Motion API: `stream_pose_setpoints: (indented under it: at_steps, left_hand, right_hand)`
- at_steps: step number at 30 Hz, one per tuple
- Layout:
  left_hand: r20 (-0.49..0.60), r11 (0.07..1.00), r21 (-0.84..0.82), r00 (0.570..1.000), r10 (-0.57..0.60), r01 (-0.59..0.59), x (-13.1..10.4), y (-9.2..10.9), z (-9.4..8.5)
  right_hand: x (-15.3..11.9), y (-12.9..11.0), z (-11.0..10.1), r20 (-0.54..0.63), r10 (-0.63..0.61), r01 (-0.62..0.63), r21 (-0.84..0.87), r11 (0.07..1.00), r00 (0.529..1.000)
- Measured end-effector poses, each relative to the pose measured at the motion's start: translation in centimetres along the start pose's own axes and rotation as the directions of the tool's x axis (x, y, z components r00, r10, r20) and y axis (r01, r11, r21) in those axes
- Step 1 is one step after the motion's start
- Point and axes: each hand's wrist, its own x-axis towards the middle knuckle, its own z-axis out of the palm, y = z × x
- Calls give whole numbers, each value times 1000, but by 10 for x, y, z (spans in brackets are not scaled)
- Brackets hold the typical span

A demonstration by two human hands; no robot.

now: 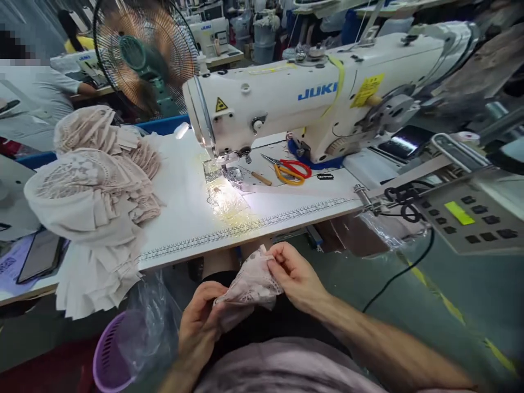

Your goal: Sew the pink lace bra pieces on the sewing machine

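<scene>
While the two hands work in front of the table (176,188), the surrounding items are arranged from left to right as follows. At the far left, a co-worker's sleeve (30,103) shows beyond the table. A phone (41,254) lies at the table's left end. Beside it stands a pile (94,218) of pale, lace-trimmed fabric, its lower part hanging over the front edge. A purple basket (107,344) with a clear bag (153,316) is below. Behind the pile is a fan (143,57).

The left hand (200,308) is closed on the left end of the cloth (254,278), a lace piece held above the lap, in front of the table edge. The right hand (301,275) pinches the cloth's upper right edge between thumb and fingers.

On the table, a ruler (286,218) runs along the front edge. The awl (261,178) lies near the needle area of the machine (278,90); the scissors (282,164) lie to its right. At the far right, a control panel (469,221) is tilted beside the table.
</scene>
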Motion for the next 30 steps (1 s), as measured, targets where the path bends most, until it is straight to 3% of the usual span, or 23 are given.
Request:
stream_pose_setpoints:
  at_steps: [3,6,11,16,21,24,30]
  left_hand:
    - [-61,997,-62,997,-53,49,-9,-1,-7]
    - [-105,991,-79,988,-116,108,-15,-7,-16]
    - [-161,985,-58,972,-169,161,-10,-18,-21]
    - [-131,976,-29,967,-217,215,2,-23,-20]
    - [-34,969,-11,968,-247,247,8,-21,-19]
    - [-10,978,-11,978,-208,208,11,-13,-13]
    - [-8,987,-18,987,-162,162,16,-5,-6]
  right_hand:
    - [-3,0,12,-46,-173,164,-154,974,984]
    - [1,4,17,-48,-229,210,-254,944,972]
    - [10,21,20,14,-234,233,-170,958,972]
    - [14,34,17,-46,-233,226,-122,966,971]
    - [19,26,3,24,-422,418,-188,889,906]
    - [20,20,-6,78,-395,402,-169,900,915]
    - [22,24,-12,95,-231,242,-141,960,968]
